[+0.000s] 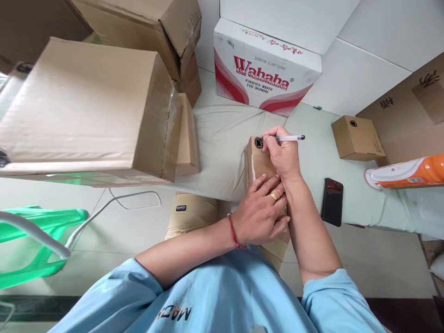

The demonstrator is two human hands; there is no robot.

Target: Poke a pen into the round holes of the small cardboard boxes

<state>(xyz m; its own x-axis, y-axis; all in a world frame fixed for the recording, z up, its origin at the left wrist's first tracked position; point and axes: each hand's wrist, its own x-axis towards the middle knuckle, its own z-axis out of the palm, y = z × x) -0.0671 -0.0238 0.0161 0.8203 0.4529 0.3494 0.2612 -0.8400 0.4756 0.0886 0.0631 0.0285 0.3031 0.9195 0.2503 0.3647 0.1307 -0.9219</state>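
A small brown cardboard box (261, 162) with a black-rimmed hole near its far end lies at the edge of the cloth-covered surface, close to my body. My left hand (262, 210), with a gold ring and a red wrist cord, rests flat across the near part of this box, fingers spread. Over the box's far end, my right hand (282, 150) pinches a pen (291, 138) with a clear barrel. The pen's black end points right; its other end is hidden by my fingers, beside the hole. Whether the tip touches the cardboard cannot be seen.
Large cardboard boxes (79, 101) stand at the left. A white-and-red Wahaha carton (265, 69) is at the back. On the right are a small brown box (357, 138), a black phone (332, 202) and an orange-and-white cylinder (409, 173). A green plastic stool (45, 268) stands lower left.
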